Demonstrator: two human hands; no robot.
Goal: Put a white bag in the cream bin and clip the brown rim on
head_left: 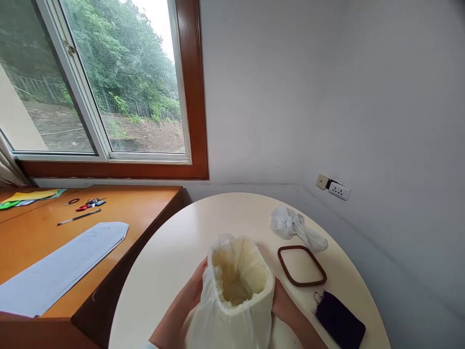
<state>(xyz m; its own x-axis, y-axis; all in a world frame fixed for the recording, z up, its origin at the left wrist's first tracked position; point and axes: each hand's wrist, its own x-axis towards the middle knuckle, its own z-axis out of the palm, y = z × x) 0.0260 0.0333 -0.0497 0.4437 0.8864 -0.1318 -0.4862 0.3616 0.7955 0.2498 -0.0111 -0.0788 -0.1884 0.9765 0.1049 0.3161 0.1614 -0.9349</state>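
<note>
A cream-coloured bin [250,315] stands near the front of the round table, its mouth facing up. A thin white plastic bag [209,295] lines it and folds over the rim, hanging loosely down the outside. My left hand [198,283] presses against the bin's left side, fingers partly hidden behind the bag. On the opposite side my right hand [281,300] grips the bin, its fingertips out of sight. To the right lies a brown rounded-square ring [304,283], flat on the table.
A knotted, crumpled white plastic bag [285,224] lies at the round table's [163,271] back right. A dark purple folded item [339,320] is at the front right. The wooden desk [145,203] at left bears papers [72,261], a pen [78,217] and keys [92,203].
</note>
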